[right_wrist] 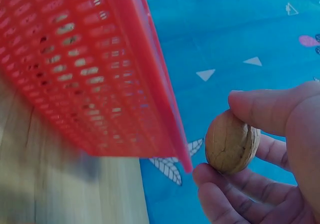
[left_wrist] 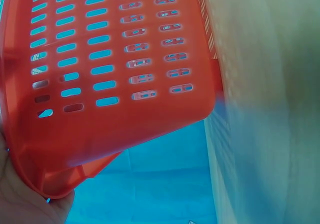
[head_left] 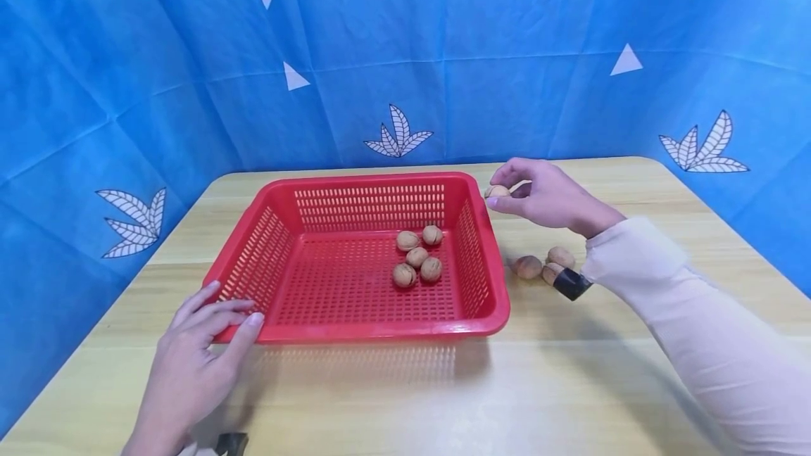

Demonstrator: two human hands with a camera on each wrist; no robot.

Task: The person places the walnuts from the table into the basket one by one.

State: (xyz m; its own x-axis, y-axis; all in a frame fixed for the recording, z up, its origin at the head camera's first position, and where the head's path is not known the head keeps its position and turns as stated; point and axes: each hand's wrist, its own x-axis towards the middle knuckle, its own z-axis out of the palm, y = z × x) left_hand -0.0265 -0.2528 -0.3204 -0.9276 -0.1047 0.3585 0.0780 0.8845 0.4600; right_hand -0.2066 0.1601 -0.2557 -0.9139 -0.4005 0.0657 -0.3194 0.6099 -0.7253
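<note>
Right hand (head_left: 546, 195) pinching a walnut (head_left: 498, 191) between thumb and fingers, just outside the two-o'clock rim of the red basket (head_left: 380, 331), whose interior lies toward eight o'clock, long axis nine-to-three, the farther left hand (head_left: 193, 363) gripping its eight-o'clock corner.

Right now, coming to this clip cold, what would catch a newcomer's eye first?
Probably the red slotted basket on the wooden table, with five walnuts toward its right side. Next, the single walnut pinched by the right hand beside the basket's right rim, while the left hand touches the near-left corner.
</note>
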